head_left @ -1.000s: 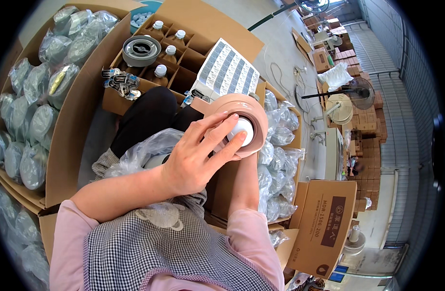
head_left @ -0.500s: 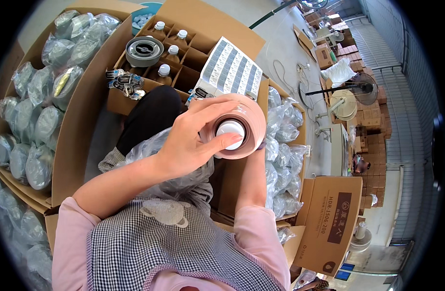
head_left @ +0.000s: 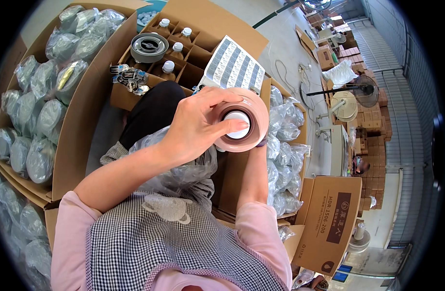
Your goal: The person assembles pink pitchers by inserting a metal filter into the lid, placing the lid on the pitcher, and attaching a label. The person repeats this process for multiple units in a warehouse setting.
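A round pink bottle (head_left: 259, 119), its top turned toward me, is held above my lap. Deep inside its rim sits a white cap (head_left: 238, 116). My left hand (head_left: 186, 126) is curled over the left side of the bottle, with the thumb lying on the cap and the fingers on the far rim. My right forearm (head_left: 253, 177) reaches up behind the bottle, which hides my right hand and its fingers. Crumpled clear plastic (head_left: 176, 177) lies across my lap, below the left wrist.
Ahead stands a divided carton (head_left: 196, 59) with several white-capped bottles. On it rest a grey ring-shaped part (head_left: 149, 47), small tags (head_left: 129, 78) and label sheets (head_left: 234, 65). Cartons of plastic-wrapped pieces flank me at left (head_left: 70, 140) and right (head_left: 285, 169). A fan (head_left: 365, 89) stands farther right.
The bottle and my left hand have risen slightly in the view, and the left thumb lies flatter across the cap. The whole scene has shifted a little.
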Tool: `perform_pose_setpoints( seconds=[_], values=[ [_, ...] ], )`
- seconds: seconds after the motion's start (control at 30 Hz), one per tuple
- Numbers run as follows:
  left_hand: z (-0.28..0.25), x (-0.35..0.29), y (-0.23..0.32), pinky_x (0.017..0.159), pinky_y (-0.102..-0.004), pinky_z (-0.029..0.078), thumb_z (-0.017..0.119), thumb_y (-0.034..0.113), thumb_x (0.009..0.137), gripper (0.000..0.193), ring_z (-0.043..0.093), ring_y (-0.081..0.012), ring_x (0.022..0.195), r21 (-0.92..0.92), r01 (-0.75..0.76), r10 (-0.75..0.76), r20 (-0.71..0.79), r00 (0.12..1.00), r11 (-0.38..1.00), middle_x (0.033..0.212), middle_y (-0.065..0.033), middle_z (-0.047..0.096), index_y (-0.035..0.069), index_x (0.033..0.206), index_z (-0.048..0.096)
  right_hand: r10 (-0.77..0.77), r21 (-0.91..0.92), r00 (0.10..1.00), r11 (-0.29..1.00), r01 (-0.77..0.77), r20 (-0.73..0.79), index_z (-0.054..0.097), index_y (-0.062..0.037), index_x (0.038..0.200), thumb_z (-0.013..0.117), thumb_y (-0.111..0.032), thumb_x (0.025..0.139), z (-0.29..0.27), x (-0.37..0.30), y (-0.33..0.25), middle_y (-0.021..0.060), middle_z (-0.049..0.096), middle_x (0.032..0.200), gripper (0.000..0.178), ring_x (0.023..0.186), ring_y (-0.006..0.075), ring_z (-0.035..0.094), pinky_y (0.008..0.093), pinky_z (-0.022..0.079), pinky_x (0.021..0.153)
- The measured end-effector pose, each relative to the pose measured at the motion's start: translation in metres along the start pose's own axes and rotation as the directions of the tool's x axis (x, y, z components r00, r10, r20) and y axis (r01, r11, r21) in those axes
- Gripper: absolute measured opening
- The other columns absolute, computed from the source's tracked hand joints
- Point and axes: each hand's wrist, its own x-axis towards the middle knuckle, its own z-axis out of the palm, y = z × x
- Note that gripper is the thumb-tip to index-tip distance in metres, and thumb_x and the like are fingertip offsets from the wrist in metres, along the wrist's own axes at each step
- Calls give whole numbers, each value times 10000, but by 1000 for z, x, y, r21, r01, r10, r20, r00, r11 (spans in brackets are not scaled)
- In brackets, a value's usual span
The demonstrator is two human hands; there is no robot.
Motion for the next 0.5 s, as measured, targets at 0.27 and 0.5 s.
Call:
perform_pose_setpoints(
  seconds=[0.27,0.5],
  values=[
    [-5,5,4,879,-274,495,780,79,797,358,625,-130,983,44,48,-49,14,999,998,1082,-74,652,6,1121,646,-4,-18,1000,1000,4,27,520,-34,1277,644,-185,903,-2,7,-5,105,630,1202,422,1072,208,623,337,507,931],
    [-5,6,0,897,-288,486,787,97,794,342,622,-125,969,40,2,-3,2,1000,999,1069,-63,654,14,1095,649,-4,-41,999,999,6,49,518,-34,1279,638,-181,909,-3,12,-5,104,630,1204,416,1073,208,623,335,506,931]
  ],
)
